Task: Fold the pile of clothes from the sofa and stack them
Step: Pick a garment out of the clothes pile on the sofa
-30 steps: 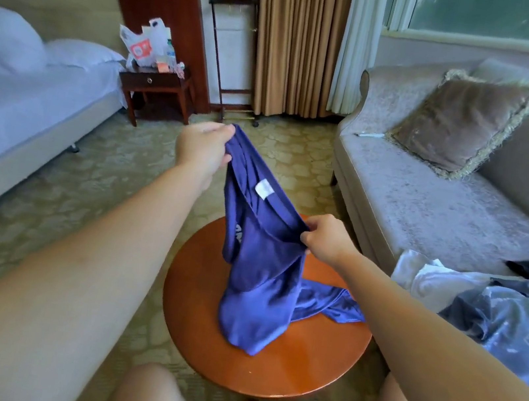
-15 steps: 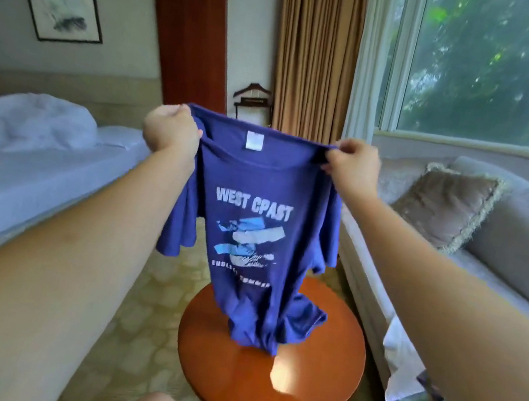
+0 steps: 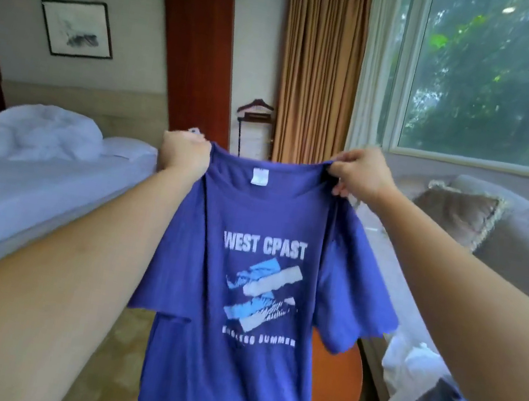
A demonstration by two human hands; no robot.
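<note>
A blue T-shirt (image 3: 247, 301) with white "WEST CPAST" print hangs full length in front of me, print side facing me. My left hand (image 3: 185, 155) grips its left shoulder at the collar, and my right hand (image 3: 362, 176) pinches the right shoulder. The shirt hangs above the round wooden table (image 3: 338, 392), hiding most of it. A pile of other clothes (image 3: 426, 392), white and blue-patterned, lies on the grey sofa (image 3: 526, 242) at lower right.
A brown fringed cushion (image 3: 458, 213) leans on the sofa's back. A bed (image 3: 15, 188) with white bedding fills the left side. A valet stand (image 3: 255, 119) and tan curtains (image 3: 318, 70) stand behind the shirt. Patterned carpet lies around the table.
I have raised the shirt from the table and spread it by the shoulders; it now hangs straighter and lower over the table, its hem no longer bunched on the tabletop. My view has tilted up.
</note>
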